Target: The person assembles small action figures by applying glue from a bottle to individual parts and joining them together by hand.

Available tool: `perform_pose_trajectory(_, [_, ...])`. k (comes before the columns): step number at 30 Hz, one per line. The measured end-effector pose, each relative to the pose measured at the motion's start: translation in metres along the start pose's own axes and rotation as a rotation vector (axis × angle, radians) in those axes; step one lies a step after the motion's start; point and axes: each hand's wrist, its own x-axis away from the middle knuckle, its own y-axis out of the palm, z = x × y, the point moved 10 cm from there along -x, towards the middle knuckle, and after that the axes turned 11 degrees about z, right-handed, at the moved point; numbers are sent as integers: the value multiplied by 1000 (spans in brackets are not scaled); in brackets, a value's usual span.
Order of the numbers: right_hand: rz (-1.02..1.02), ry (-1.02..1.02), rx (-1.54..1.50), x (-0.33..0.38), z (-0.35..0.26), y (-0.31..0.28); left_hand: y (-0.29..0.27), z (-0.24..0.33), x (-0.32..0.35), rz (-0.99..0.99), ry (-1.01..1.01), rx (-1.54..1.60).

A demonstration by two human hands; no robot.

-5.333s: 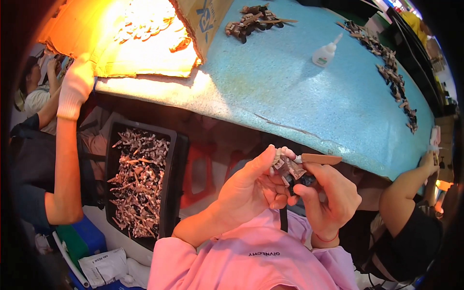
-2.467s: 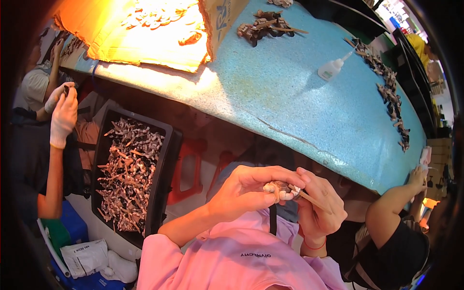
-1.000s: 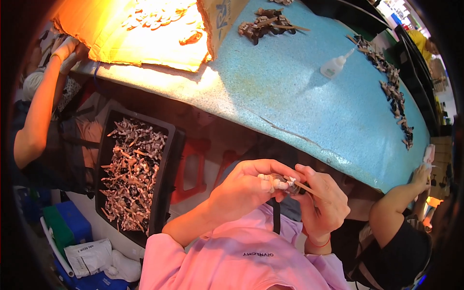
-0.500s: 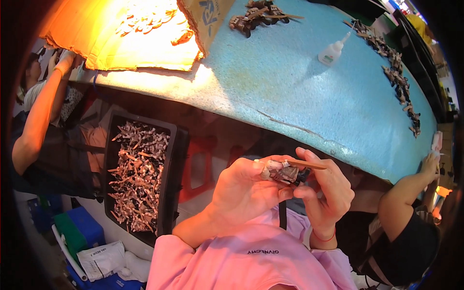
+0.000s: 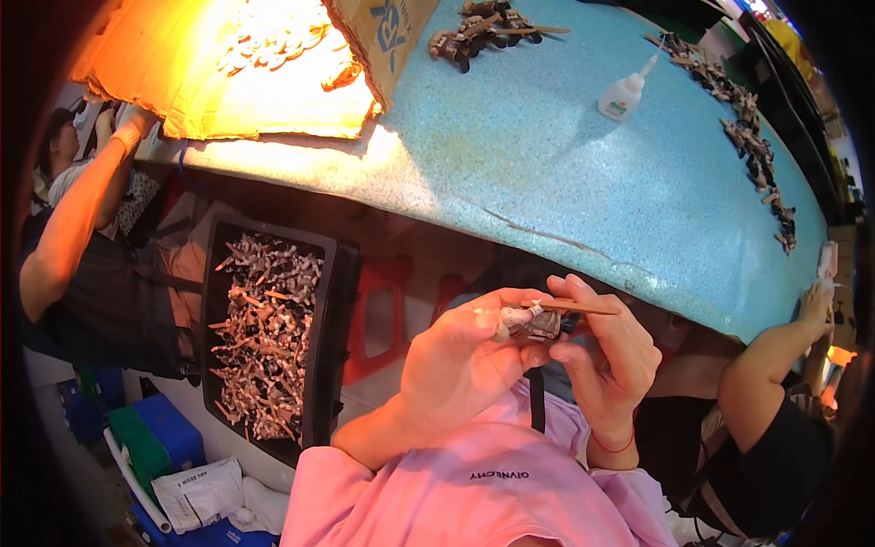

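Note:
In front of my chest both hands hold a small figurine point(image 5: 540, 323), pale at one end and dark at the other. A long, thin brown stick-like piece point(image 5: 583, 308) lies across it and reaches over my right fingers. My left hand point(image 5: 460, 360) pinches the pale end between thumb and fingers. On the dark end are the fingertips of my right hand point(image 5: 612, 351), which partly cover it. Left of my arm stands a black crate point(image 5: 330, 337), filled with a heap of similar figurines point(image 5: 264, 342).
Ahead curves a blue table point(image 5: 510, 137) bearing a white glue bottle point(image 5: 622, 97), a figurine cluster point(image 5: 478, 35) and a figurine row point(image 5: 752, 150). A brightly lit cardboard box point(image 5: 392, 46) stands far left. Co-workers' arms point(image 5: 68, 232) point(image 5: 766, 365) flank me. A red stool point(image 5: 378, 314) is below.
The figurine has turned and tilted slightly in my fingers, and its dark end shows less. My right fingers have closed in a little around that end. The view has shifted slightly.

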Motion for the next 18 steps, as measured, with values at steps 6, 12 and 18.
perform_pose_trajectory(6, [56, 97, -207, 1, 10, 1, 3, 11, 4, 51, 207, -233])
perform_pose_trajectory(12, [-37, 182, -231, 1, 19, 7, 11, 18, 6, -35, 331, -369])
perform_pose_trajectory(18, [-40, 206, -241, 1, 21, 7, 14, 20, 5, -43, 371, -478])
